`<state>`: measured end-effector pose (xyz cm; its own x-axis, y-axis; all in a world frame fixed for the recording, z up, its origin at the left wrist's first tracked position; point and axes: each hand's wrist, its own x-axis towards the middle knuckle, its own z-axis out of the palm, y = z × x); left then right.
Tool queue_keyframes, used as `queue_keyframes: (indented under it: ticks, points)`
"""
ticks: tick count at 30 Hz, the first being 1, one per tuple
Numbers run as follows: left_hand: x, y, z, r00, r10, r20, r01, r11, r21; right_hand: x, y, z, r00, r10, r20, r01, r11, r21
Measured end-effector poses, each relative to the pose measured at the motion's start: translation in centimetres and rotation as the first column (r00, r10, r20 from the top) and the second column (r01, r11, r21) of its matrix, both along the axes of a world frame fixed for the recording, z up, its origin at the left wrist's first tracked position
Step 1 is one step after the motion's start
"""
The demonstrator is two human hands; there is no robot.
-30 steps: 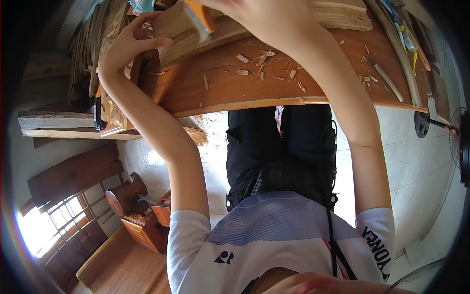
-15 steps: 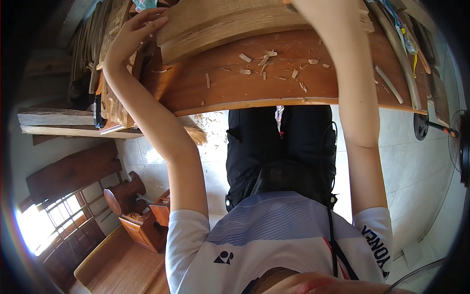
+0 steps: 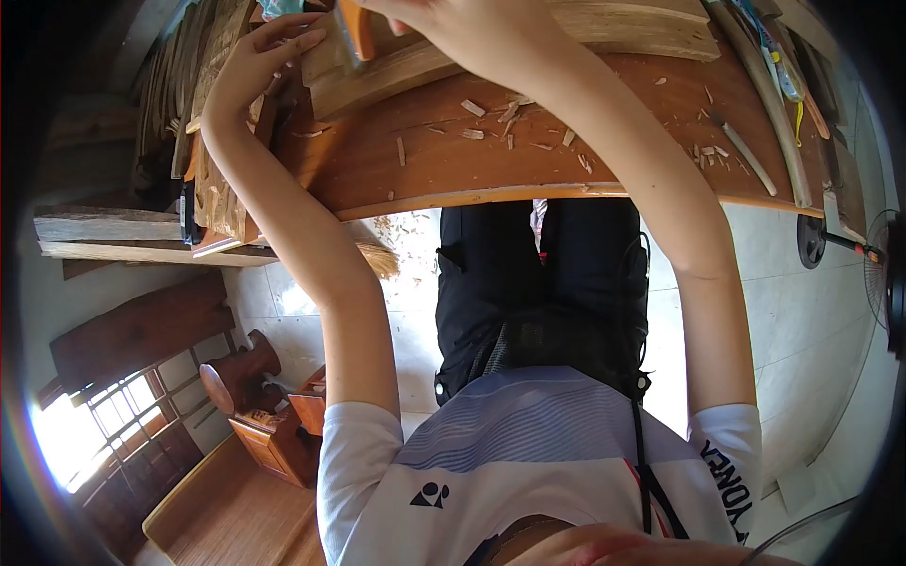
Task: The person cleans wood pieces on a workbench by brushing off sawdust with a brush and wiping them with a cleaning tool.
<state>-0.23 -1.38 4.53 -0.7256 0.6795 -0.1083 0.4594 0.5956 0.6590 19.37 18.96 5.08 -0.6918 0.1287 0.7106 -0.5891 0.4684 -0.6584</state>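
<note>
While, in head view, R hand [image 3: 448,17], partly cut off up top, holds an orange tool [image 3: 357,28], tip over the wooden board [image 3: 406,75] on the table [image 3: 425,174], L hand [image 3: 255,66] sits w/ bent fingers at the board's L end, can't tell if gripping, & wood chips [image 3: 473,108] lie nearby.

There is one left hand [image 3: 243,71] and one right hand [image 3: 472,21] — two in all — plus one orange-handled tool [image 3: 357,26], at least one wooden block [image 3: 406,75], one pale-handled tool [image 3: 750,162], one counter [image 3: 425,177], one fan [image 3: 885,274] and one window [image 3: 106,429]. Wood chips [image 3: 473,108] number over a dozen — some too small to count.
</note>
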Motion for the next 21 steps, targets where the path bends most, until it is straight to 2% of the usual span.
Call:
queue_keyframes:
  ticks: [2, 3, 5, 6, 9, 10, 12, 13, 16, 18, 19, 20, 21]
  points:
    - [-0.3, 0.0, -0.1, 1.0, 0.003, 0.017, -0.002, 1.0, -0.027, 0.4, 1.1, 0.8, 0.983, 0.079, 0.166, -0.072, 0.996, -0.051]
    - [-0.2, 0.1, 0.0, 1.0, -0.002, 0.025, 0.002, 1.0, -0.021, 0.3, 1.7, 1.1, 0.974, 0.064, 0.22, -0.052, 0.997, -0.059]
    - [0.0, 0.0, 0.0, 1.0, -0.012, 0.017, 0.012, 1.0, 0.008, 1.7, 2.6, 2.5, 0.968, -0.18, 0.175, 0.182, 0.983, 0.01]
    - [0.2, 0.1, -0.2, 1.0, -0.02, 0.002, 0.02, 0.999, 0.032, 3.2, 3.1, 4.0, 0.937, -0.222, 0.271, 0.233, 0.972, -0.009]
    - [-0.2, 0.0, -0.6, 0.999, -0.036, -0.006, 0.036, 0.998, 0.06, 4.5, 5.0, 4.7, 0.889, -0.428, 0.161, 0.43, 0.902, 0.023]
    - [-0.4, 0.0, -0.9, 0.999, -0.04, 0.0, 0.04, 0.997, 0.062, 4.2, 6.3, 4.4, 0.865, -0.489, -0.115, 0.502, 0.853, 0.145]
    - [-1.2, -0.2, -1.1, 1.0, -0.011, 0.0, 0.011, 1.0, 0.023, 4.3, 4.9, 5.4, 0.822, -0.542, -0.177, 0.569, 0.792, 0.222]
    - [-1.6, -0.3, -1.1, 1.0, 0.003, -0.002, -0.003, 1.0, 0.002, 4.9, 3.0, 5.8, 0.819, -0.572, 0.043, 0.554, 0.808, 0.201]
    - [-0.2, 0.0, -0.2, 1.0, 0.001, -0.027, -0.001, 1.0, -0.014, 3.8, 2.7, 4.2, 0.917, -0.336, 0.216, 0.246, 0.901, 0.357]
    - [-5.0, -1.9, -2.3, 0.996, 0.084, -0.018, -0.085, 0.993, -0.084, 2.0, 1.8, 3.2, 0.962, -0.198, 0.187, 0.08, 0.862, 0.5]
    - [-6.7, -2.6, -3.0, 0.992, 0.128, -0.017, -0.129, 0.985, -0.119, 1.3, 1.3, 2.8, 0.978, -0.149, 0.143, 0.055, 0.856, 0.514]
    - [-6.3, -2.6, -2.9, 0.993, 0.102, -0.056, -0.108, 0.987, -0.118, 0.9, 0.6, 2.4, 0.987, -0.11, 0.114, 0.038, 0.863, 0.504]
    - [-5.2, -2.3, -2.4, 0.993, 0.075, -0.096, -0.087, 0.989, -0.119, 0.7, 0.2, 1.8, 0.999, -0.049, 0.009, 0.04, 0.901, 0.432]
